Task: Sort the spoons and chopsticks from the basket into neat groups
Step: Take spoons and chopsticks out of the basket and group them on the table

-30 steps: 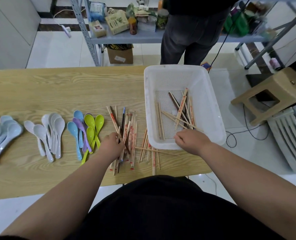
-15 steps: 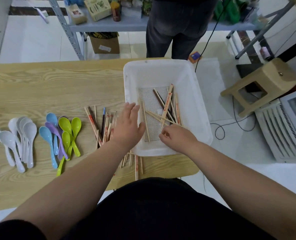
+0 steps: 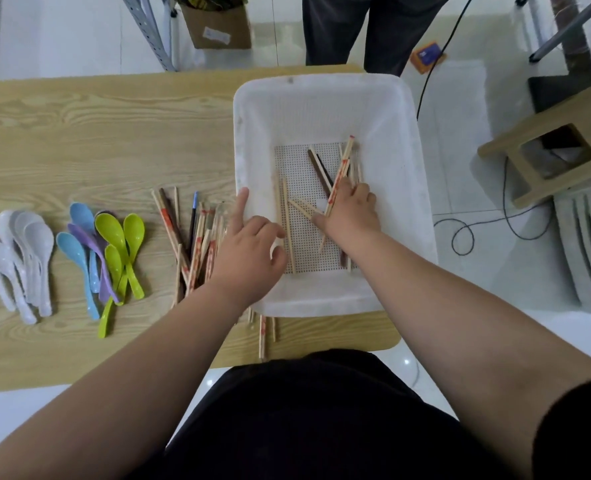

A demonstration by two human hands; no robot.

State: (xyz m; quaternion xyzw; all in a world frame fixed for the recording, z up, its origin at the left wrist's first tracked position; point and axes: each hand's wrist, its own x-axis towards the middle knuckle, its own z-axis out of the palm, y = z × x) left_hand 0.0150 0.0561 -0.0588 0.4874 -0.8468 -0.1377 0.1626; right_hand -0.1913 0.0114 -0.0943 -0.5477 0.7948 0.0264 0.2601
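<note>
Perforated white plastic formed the floor of the rectangular basket [image 3: 321, 98], which sat right of centre on the pale wood-grain table [image 3: 96, 133]. Thin wooden chopsticks [image 3: 289, 223], some red-printed and two dark brown, lay scattered inside it. The right hand [image 3: 351, 213] rested among them, fingers curled on a red-marked chopstick [image 3: 339, 171]. The left hand [image 3: 249, 258] hung at the basket's left wall, loosely open, index finger extended. Left of the basket lay a heap of sorted chopsticks [image 3: 197, 237], then glossy green, blue and purple spoons [image 3: 114, 244], then white spoons [image 3: 24, 251]. Half a second earlier, the right hand had been nearer the basket's near rim.
</note>
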